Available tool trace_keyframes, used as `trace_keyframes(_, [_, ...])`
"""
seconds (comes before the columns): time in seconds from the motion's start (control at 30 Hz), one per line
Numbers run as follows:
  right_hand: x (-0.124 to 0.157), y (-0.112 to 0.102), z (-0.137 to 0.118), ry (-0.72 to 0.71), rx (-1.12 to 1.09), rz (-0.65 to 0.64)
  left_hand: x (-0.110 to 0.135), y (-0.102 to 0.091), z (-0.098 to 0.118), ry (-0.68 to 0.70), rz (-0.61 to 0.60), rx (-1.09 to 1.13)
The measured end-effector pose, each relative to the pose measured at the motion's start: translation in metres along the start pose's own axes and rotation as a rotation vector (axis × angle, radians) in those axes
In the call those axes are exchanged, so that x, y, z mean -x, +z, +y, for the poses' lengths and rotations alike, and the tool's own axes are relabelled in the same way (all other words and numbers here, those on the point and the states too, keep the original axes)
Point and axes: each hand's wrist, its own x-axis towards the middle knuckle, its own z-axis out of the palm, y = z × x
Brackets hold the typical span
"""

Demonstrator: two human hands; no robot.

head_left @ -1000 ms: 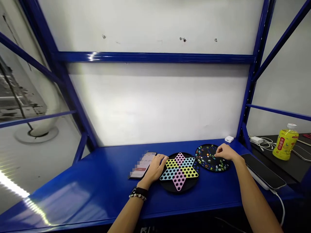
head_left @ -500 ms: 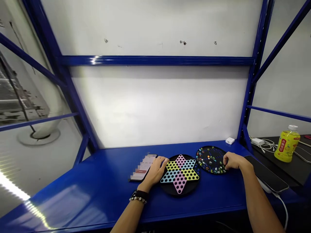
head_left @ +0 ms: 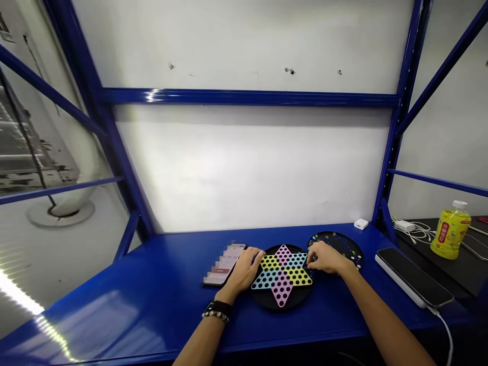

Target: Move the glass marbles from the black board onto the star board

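A Chinese checkers board with a star of pink, yellow and blue points and black holes sits on a round black base on the blue table. My left hand lies at its left edge, fingers stretched out, near a phone with a lit screen. Behind and to the right is a round black tray with many coloured marbles. My right hand hovers between tray and board, fingertips pinched beside the board's right blue point. Anything between those fingertips is hidden.
A second phone with a white cable lies on a white block at the right. Further back is a small white adapter. A yellow drink bottle and white cables stand on a black surface. Blue metal posts frame the table.
My right hand has moved left from the marble tray's right edge to beside the board's right side. The left hand stays at the board's left edge. The camera view has shifted slightly.
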Motion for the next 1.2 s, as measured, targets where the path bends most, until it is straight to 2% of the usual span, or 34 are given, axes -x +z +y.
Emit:
trace_keyframes(0.1, [0.003,-0.015,0.008,-0.024,-0.08,0.131,0.0,0.001,-0.001,0.005,-0.003,0.008])
trace_keyframes(0.2, [0.005,-0.043,0.023,0.049,-0.101,0.284,0.0,0.002,-0.003,0.011,-0.004,0.012])
trace_keyframes(0.23, [0.005,-0.051,0.029,0.094,-0.08,0.281,0.0,0.002,-0.003,0.011,-0.004,0.012])
trace_keyframes(0.3, [0.006,-0.062,0.045,0.159,-0.045,0.191,0.0,0.002,-0.004,0.008,-0.003,0.008])
trace_keyframes(0.4, [0.01,-0.064,0.067,0.222,-0.057,0.029,0.0,0.001,-0.002,0.003,0.003,0.002])
trace_keyframes(0.47, [0.015,-0.062,0.079,0.277,-0.062,0.014,0.0,0.001,0.0,0.009,0.008,-0.003])
trace_keyframes(0.6, [0.022,-0.059,0.091,0.335,-0.011,0.207,0.0,0.0,0.003,0.017,0.002,-0.001])
trace_keyframes(0.7, [0.023,-0.06,0.092,0.322,-0.029,0.234,-0.001,0.0,0.003,0.01,-0.007,0.004])
trace_keyframes(0.83, [0.021,-0.058,0.088,0.316,-0.063,0.369,-0.002,0.0,0.002,0.014,-0.017,0.011])
trace_keyframes(1.03, [0.021,-0.05,0.092,0.323,-0.079,0.107,-0.001,0.0,0.001,0.011,-0.012,0.009])
trace_keyframes(1.2, [0.019,-0.045,0.1,0.336,-0.064,0.066,0.0,0.0,0.002,0.009,-0.016,0.011])
